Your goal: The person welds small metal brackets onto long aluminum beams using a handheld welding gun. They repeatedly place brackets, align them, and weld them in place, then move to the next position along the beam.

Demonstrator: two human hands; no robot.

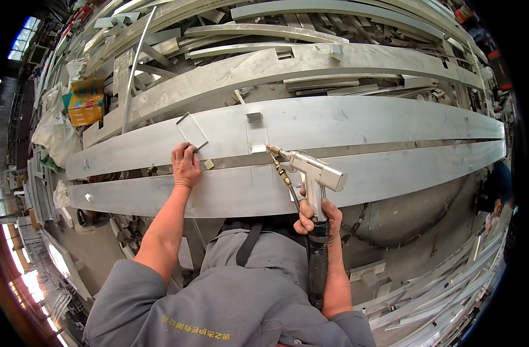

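My right hand point(332, 217) grips a silver handheld welding gun point(317, 172) by its black-wrapped handle. The gun's brass nozzle points left, its tip at a small metal tab point(258, 149) on the long grey metal beam point(363, 124), where a small reddish glow shows. My left hand point(186, 166) rests at the near edge of that beam, fingers closed on the corner of a thin rectangular metal frame point(199, 128). Another small bracket point(254, 117) stands on the beam beyond the tab. A small tan block point(209, 165) lies right of my left hand.
A second long beam point(380, 179) runs parallel on my side, a narrow gap between them. Notched beams point(230, 72) and heaped metal offcuts lie beyond. A yellow-orange box point(86, 104) and plastic bags point(57, 130) are at left. Metal lengths point(432, 306) are stacked at lower right.
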